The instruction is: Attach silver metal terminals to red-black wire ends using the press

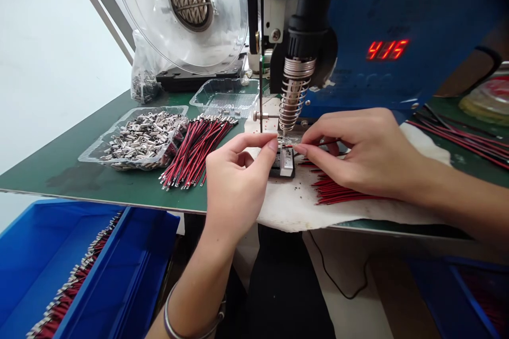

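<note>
My left hand [240, 185] is closed in a pinch at the left side of the small metal fixture [286, 161], under the spring-wrapped press head [294, 92]. What its fingertips hold is too small to make out. From the right, my right hand [358, 153] pinches a thin red and black wire [324, 143], whose end reaches into the fixture. Below that hand, a bundle of red and black wires [338, 190] lies on a white cloth [294, 212]. Another wire bundle [196, 148] lies left of my left hand.
A clear tray of metal connectors [145, 137] sits on the green table [67, 169], with another clear tray [226, 96] behind. A blue machine [358, 79] stands behind the hands. Blue bins [99, 275] hang lower left. More wires [465, 137] lie at right.
</note>
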Available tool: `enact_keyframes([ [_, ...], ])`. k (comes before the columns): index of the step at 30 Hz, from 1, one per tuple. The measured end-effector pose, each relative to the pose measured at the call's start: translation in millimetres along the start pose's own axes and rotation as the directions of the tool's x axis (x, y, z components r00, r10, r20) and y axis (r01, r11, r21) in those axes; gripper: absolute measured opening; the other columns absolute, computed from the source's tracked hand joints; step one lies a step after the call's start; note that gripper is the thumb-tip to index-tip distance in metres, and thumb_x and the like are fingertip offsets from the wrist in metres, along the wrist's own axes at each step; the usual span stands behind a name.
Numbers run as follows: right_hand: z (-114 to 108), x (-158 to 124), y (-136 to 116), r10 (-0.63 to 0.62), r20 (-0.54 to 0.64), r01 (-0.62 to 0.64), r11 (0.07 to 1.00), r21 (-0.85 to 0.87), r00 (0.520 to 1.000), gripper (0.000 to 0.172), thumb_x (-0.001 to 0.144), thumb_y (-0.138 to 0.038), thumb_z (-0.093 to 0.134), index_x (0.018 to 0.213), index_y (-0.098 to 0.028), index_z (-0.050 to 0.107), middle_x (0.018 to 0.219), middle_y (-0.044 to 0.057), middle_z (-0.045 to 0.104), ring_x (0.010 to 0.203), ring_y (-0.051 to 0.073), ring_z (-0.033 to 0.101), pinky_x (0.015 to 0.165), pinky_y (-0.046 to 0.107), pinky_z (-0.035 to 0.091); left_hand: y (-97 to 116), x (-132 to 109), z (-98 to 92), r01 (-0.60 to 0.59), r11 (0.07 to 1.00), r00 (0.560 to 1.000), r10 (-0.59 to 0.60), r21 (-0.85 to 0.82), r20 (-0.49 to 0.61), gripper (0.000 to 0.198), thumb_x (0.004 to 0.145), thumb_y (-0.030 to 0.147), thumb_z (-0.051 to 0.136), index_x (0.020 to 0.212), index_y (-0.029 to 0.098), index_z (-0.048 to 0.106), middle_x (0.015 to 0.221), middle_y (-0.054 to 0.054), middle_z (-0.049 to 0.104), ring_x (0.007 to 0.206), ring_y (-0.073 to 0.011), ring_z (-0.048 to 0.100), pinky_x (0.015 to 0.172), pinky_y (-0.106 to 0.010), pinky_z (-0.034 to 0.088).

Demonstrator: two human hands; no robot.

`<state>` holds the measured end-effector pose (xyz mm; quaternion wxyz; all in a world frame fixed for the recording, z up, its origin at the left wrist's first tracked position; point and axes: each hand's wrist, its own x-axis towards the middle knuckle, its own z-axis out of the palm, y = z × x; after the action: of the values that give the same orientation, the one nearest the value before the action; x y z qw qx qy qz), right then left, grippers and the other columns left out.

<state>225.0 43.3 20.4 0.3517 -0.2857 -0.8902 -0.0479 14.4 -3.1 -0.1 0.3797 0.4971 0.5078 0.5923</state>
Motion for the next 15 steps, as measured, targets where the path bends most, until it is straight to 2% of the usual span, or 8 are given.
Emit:
enact_keyframes([
  [4,0.1,-0.8,-0.1,0.014,0.004,-0.014,1.000,0.004,1.000,0.018,0.104,-0.022,0.073,0.086,-0.020,0.078,0.075,0.000,0.077,0.055,0.013,0.060,0.055,0.030,0.042,0.8,1.4,1.0,0.014,1.000,0.999,-0.015,0.017,0.033,0.011,0.089,0.033,0.090,0.091,0.021,0.092,0.059,0.002,0.057,0.052,-0.0066,0.033,0.048,-0.024,0.021],
  [15,-1.0,0.7,-0.5,0.009,0.001,-0.009,1.000,-0.002,1.000,0.019,0.104,-0.021,0.072,0.085,-0.020,0.076,0.072,-0.001,0.075,0.053,0.013,0.057,0.055,0.030,0.041,2.3,-1.2,0.5,0.013,1.000,1.000,-0.013,-0.008,0.006,0.005,0.090,0.028,0.089,0.089,0.023,0.089,0.059,0.004,0.059,0.051,-0.0060,0.036,0.048,-0.023,0.022],
])
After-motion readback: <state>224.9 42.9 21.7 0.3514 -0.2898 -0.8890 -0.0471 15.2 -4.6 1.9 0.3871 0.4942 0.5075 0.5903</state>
